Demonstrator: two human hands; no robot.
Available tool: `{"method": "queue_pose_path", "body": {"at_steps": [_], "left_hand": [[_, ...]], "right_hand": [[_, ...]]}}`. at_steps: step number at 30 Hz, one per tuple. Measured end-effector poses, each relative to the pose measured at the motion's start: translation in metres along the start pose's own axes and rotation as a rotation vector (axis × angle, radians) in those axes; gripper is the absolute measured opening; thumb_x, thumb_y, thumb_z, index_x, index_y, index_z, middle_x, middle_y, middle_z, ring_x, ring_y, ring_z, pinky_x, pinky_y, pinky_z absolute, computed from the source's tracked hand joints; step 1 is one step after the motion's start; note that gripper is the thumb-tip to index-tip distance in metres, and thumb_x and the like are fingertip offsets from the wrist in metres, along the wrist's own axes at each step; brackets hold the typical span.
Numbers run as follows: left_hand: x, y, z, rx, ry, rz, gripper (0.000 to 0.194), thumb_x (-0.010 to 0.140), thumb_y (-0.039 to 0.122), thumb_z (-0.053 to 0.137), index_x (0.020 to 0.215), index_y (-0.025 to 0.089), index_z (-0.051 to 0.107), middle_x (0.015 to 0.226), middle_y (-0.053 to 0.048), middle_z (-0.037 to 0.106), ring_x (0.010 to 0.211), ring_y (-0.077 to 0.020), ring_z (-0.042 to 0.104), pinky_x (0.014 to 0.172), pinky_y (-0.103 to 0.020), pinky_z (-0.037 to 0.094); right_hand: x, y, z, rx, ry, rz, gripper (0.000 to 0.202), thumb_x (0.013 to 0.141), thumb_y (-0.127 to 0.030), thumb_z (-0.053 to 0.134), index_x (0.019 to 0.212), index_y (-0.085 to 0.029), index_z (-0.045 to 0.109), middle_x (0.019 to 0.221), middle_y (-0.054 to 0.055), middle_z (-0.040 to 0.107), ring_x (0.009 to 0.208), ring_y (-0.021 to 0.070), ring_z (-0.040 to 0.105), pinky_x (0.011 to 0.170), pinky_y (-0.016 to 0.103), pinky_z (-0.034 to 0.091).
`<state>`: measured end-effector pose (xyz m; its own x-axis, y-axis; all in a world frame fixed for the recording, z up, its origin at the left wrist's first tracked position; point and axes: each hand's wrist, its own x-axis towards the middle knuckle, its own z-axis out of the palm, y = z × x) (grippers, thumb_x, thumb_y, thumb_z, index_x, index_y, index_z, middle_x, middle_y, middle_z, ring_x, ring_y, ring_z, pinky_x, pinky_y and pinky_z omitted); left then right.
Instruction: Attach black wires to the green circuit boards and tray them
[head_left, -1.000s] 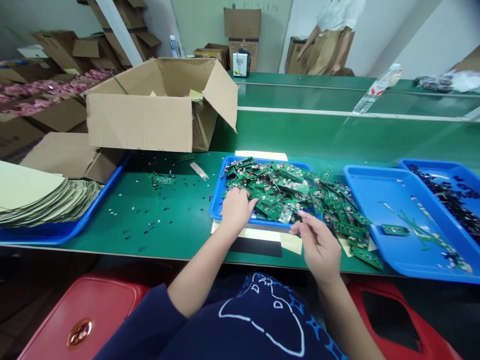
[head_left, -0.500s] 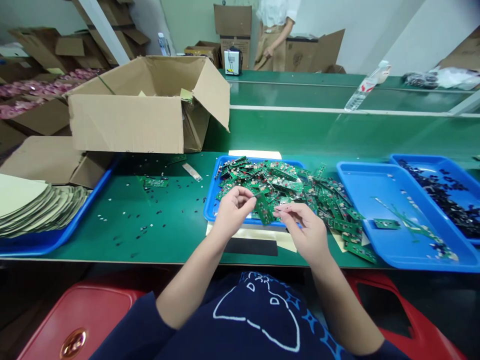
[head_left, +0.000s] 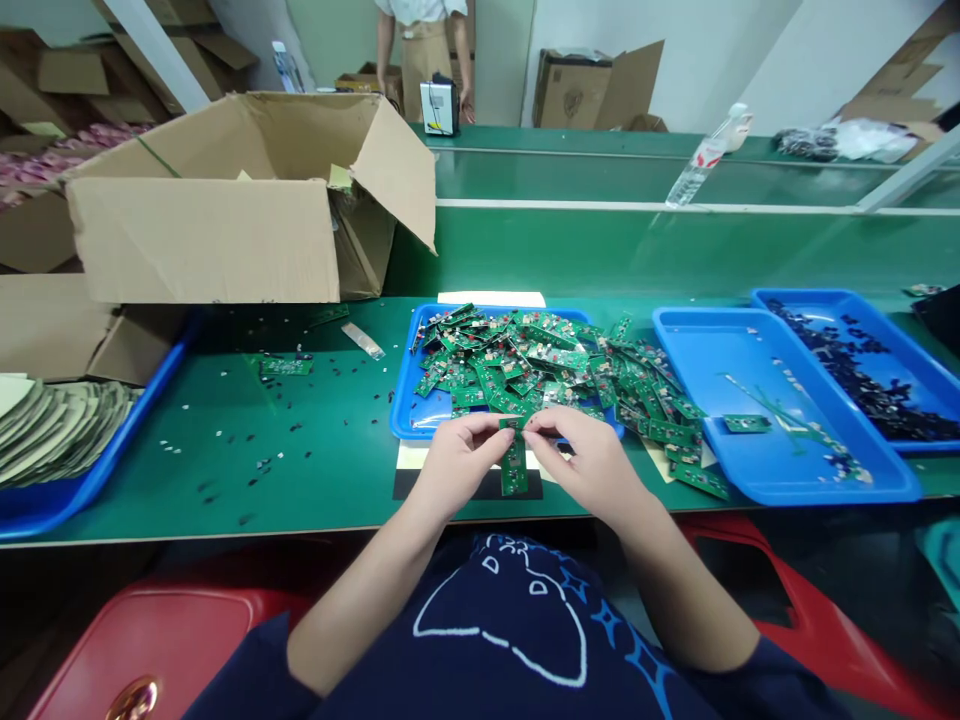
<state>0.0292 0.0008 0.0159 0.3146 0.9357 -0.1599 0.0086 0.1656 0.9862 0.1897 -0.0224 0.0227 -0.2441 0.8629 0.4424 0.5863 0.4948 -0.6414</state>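
A narrow green circuit board (head_left: pixel 514 470) hangs upright between my hands, over a black strip near the table's front edge. My left hand (head_left: pixel 466 452) pinches its upper left edge between thumb and fingers. At the upper right edge, my right hand (head_left: pixel 581 458) has thumb and fingertips closed against the board; whether a small part is also between them cannot be made out. Just beyond my hands, a blue tray (head_left: pixel 403 405) is heaped with similar circuit boards (head_left: pixel 517 355), and more spill over its right side onto the table.
To the right are a blue tray (head_left: pixel 697 345) with one board and thin scraps, and another tray of black parts (head_left: pixel 847 355). A large cardboard box (head_left: pixel 210 240) and stacked paper sheets (head_left: pixel 60 430) are at left. Behind the bench stands a person (head_left: pixel 424 50).
The board has come down and toward me and now hangs straighter. My right hand has closed in on its edge. The view has shifted rightward, and the person behind has turned and lowered their arms.
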Motion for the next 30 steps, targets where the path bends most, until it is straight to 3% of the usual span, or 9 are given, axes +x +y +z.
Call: {"method": "queue_pose_path", "body": {"at_steps": [10, 19, 21, 25, 27, 30], "left_hand": [[-0.0002, 0.0033, 0.0004, 0.109, -0.034, -0.007, 0.024, 0.071, 0.024, 0.056, 0.086, 0.016, 0.072, 0.064, -0.002, 0.063, 0.057, -0.0118, 0.050, 0.052, -0.022, 0.040], [-0.0002, -0.0012, 0.0011, 0.168, -0.018, 0.085, 0.023, 0.077, 0.027, 0.054, 0.086, 0.016, 0.072, 0.066, -0.001, 0.064, 0.060, -0.0128, 0.052, 0.057, -0.023, 0.043], [-0.0002, -0.0019, 0.0019, 0.178, -0.001, 0.118, 0.023, 0.079, 0.029, 0.052, 0.082, 0.016, 0.071, 0.070, -0.002, 0.065, 0.066, -0.0145, 0.055, 0.063, -0.025, 0.045], [-0.0002, -0.0032, 0.0031, 0.185, 0.077, 0.135, 0.026, 0.081, 0.034, 0.052, 0.075, 0.016, 0.069, 0.067, -0.002, 0.064, 0.066, -0.0144, 0.055, 0.061, -0.023, 0.043], [0.0002, -0.0041, 0.0029, 0.163, 0.109, 0.122, 0.026, 0.080, 0.036, 0.054, 0.074, 0.016, 0.067, 0.064, -0.001, 0.062, 0.060, -0.0124, 0.052, 0.055, -0.022, 0.041], [0.0006, -0.0055, 0.0024, 0.109, 0.125, 0.087, 0.027, 0.079, 0.039, 0.056, 0.069, 0.015, 0.063, 0.058, 0.002, 0.055, 0.053, -0.0097, 0.047, 0.050, -0.020, 0.038]], "right_hand": [[0.0003, 0.0034, -0.0015, -0.087, -0.036, -0.058, 0.014, 0.087, -0.019, 0.046, 0.082, -0.018, 0.059, 0.072, 0.004, 0.063, 0.061, 0.0132, 0.058, 0.056, 0.024, 0.046], [-0.0001, 0.0028, 0.0038, -0.046, 0.006, 0.064, 0.010, 0.083, -0.019, 0.048, 0.077, -0.019, 0.056, 0.071, 0.003, 0.063, 0.058, 0.0127, 0.058, 0.055, 0.023, 0.047], [-0.0010, 0.0028, 0.0053, 0.017, 0.015, 0.131, 0.005, 0.083, -0.021, 0.050, 0.084, -0.019, 0.055, 0.069, 0.001, 0.063, 0.056, 0.0122, 0.058, 0.053, 0.023, 0.047], [-0.0025, 0.0045, 0.0052, 0.126, 0.071, 0.164, 0.033, 0.085, -0.023, 0.052, 0.117, -0.019, 0.043, 0.071, 0.000, 0.064, 0.065, 0.0145, 0.064, 0.063, 0.027, 0.053], [-0.0027, 0.0061, 0.0028, 0.089, 0.070, 0.104, 0.026, 0.086, -0.023, 0.051, 0.112, -0.020, 0.049, 0.079, 0.003, 0.067, 0.074, 0.0161, 0.065, 0.070, 0.030, 0.053], [-0.0022, 0.0089, -0.0028, 0.002, 0.042, -0.016, 0.011, 0.088, -0.019, 0.048, 0.089, -0.020, 0.059, 0.084, 0.005, 0.068, 0.079, 0.0166, 0.064, 0.072, 0.030, 0.052]]}}
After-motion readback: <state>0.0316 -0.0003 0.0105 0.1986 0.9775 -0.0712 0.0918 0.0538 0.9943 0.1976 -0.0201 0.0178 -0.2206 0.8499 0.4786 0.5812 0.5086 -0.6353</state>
